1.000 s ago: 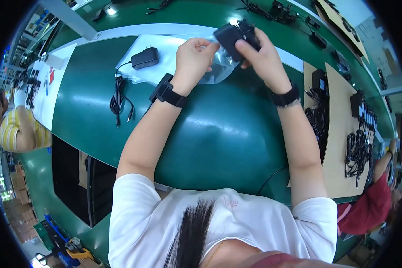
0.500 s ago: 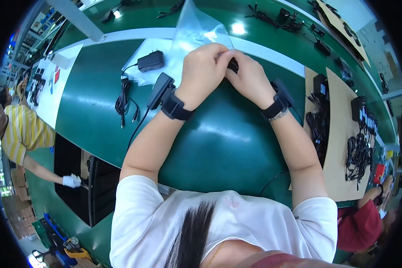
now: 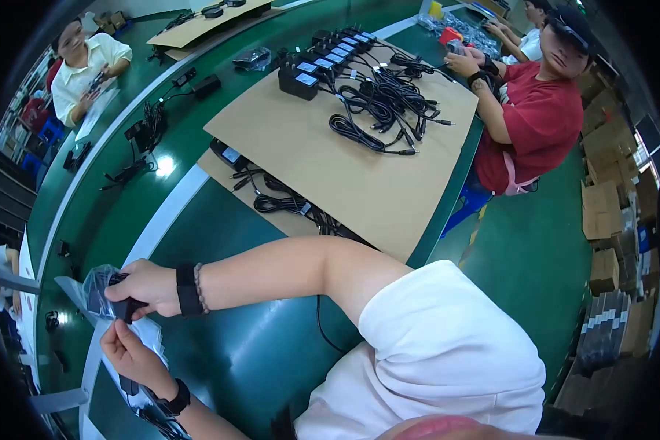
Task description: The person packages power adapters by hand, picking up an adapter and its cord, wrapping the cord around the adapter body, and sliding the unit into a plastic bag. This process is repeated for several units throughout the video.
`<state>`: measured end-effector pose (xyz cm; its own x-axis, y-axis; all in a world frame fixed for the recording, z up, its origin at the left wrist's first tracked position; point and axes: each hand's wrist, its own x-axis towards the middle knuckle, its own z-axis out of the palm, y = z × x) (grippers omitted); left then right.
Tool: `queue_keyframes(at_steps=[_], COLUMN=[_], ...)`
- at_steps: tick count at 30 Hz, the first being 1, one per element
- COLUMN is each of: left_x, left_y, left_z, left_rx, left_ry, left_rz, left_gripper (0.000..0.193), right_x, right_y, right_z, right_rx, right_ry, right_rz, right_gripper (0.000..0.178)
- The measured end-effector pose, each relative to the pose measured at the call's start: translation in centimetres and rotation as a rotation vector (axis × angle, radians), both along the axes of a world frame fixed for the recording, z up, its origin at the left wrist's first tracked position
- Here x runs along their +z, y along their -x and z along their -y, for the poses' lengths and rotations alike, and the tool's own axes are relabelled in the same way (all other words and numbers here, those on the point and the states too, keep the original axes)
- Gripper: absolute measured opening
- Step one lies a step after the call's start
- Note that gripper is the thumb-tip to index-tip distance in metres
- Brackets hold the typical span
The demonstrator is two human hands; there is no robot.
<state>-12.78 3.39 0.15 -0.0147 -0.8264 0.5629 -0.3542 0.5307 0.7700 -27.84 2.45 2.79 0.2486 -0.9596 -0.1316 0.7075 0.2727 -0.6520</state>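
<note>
The right hand (image 3: 150, 287) grips a black adapter (image 3: 127, 309) against a clear plastic bag (image 3: 97, 290), above the counter's (image 3: 235, 352) far left edge; the left hand (image 3: 133, 357) seems to pinch the bag's edge. The adapter looks hard and fairly light, best held by its block; the bag is likely limp, slippery, easily torn, best pinched at its rim.
</note>
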Motion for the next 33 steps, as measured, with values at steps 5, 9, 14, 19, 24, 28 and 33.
queue_keyframes(at_steps=[5,9,14,19,24,28,33], left_x=[0.7,1.9,1.8,3.3,3.7,4.5,4.5], left_y=[0.2,0.1,1.5,2.3,3.8,2.8,3.6], left_z=[0.5,-0.2,-0.4,-1.6,-2.1,-3.2,-4.1], left_rx=[-0.025,0.260,0.352,0.177,0.088,0.023,-0.068], left_ry=[0.072,0.306,0.542,0.419,0.162,0.432,0.497], left_rz=[0.005,0.291,0.246,0.219,0.204,0.241,0.366], left_gripper=[0.015,0.016,0.020,0.016,0.016,0.012,0.012], right_x=[2.3,2.6,2.8,1.5,2.7,4.3,1.0], right_y=[2.2,0.1,0.0,-1.4,-0.9,-0.1,-3.2], right_z=[0.7,0.1,-0.4,0.2,2.0,-0.9,3.5], right_rx=[0.176,0.013,-0.334,-0.765,-0.003,-0.400,-0.574], right_ry=[0.032,0.064,0.782,1.200,0.277,0.912,1.184], right_rz=[-0.165,0.209,-0.381,-0.841,0.102,-0.524,-0.599], right_gripper=[0.023,0.020,0.029,0.033,0.018,0.044,0.048])
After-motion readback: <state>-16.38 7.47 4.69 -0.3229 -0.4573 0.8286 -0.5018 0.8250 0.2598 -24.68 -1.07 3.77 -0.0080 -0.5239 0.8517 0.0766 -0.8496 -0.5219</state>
